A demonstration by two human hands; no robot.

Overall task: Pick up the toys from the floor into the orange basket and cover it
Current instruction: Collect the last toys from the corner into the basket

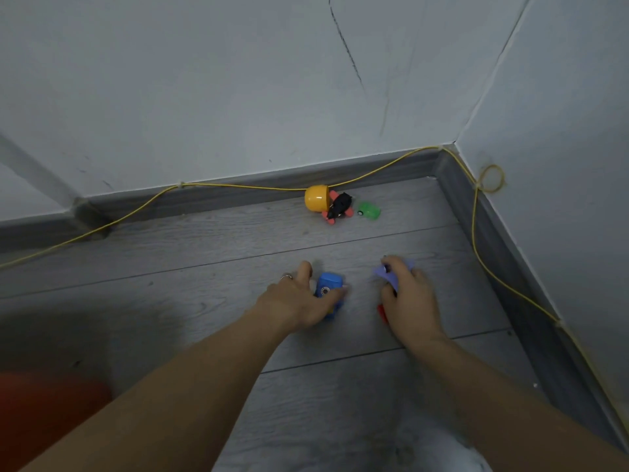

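My left hand (299, 301) wraps around a blue toy car (327, 284) on the grey floor. My right hand (410, 294) covers a purple toy (384, 272), and a red toy (382, 313) shows under its palm. Farther off by the skirting board lie a yellow-headed figure with a pink and black body (318, 198) and a small green toy car (369, 210). A blurred orange shape, probably the basket (51, 413), sits at the lower left edge.
A yellow cable (238, 187) runs along the skirting board and down the right wall's base (510, 284). Grey walls meet in a corner at the back right. Grey wood-look floor planks (170, 260) stretch to the left.
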